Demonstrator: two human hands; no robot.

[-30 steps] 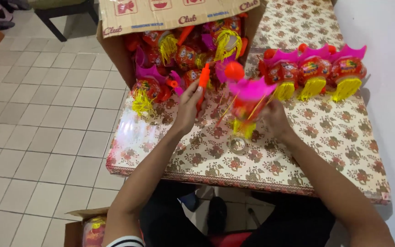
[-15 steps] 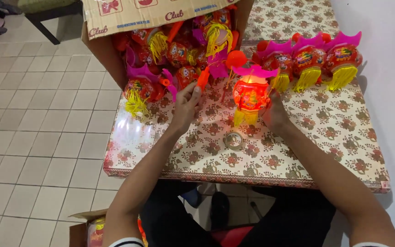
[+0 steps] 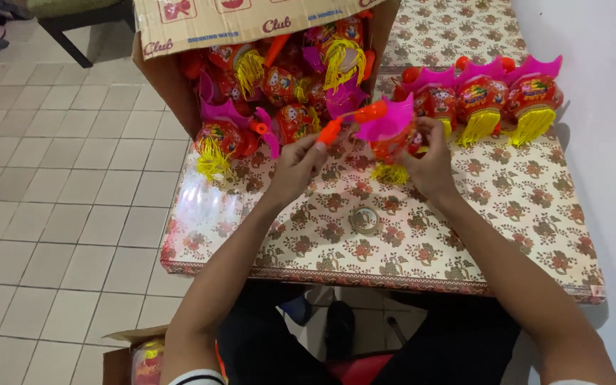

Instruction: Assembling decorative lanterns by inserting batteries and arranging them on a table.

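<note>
Head view. Left hand (image 3: 299, 165) pinching the orange stick handle (image 3: 351, 121) between thumb and fingers, above the middle of the tabletop (image 3: 522, 207). Right hand (image 3: 429, 160) closed around the red toy lantern (image 3: 393, 139), pink crown uppermost, yellow tassel (image 3: 391, 173) hanging just over the cloth. Handle and lantern apparently joined at the crown; joint itself not clearly visible.

Possible faults: handle slipping from its socket under a sideways pull; tassel snagging on the fingers; elbow knocking the three finished lanterns (image 3: 483, 100) lined up along the far right edge.

Open cardboard box (image 3: 172, 78) at the far left corner, crammed with more lanterns, some spilling onto the tabletop. Roll of clear tape (image 3: 363, 219) near the front centre. Floral covering on the tabletop; pale tiled floor (image 3: 58, 185) to the left, white wall (image 3: 600, 43) to the right.
</note>
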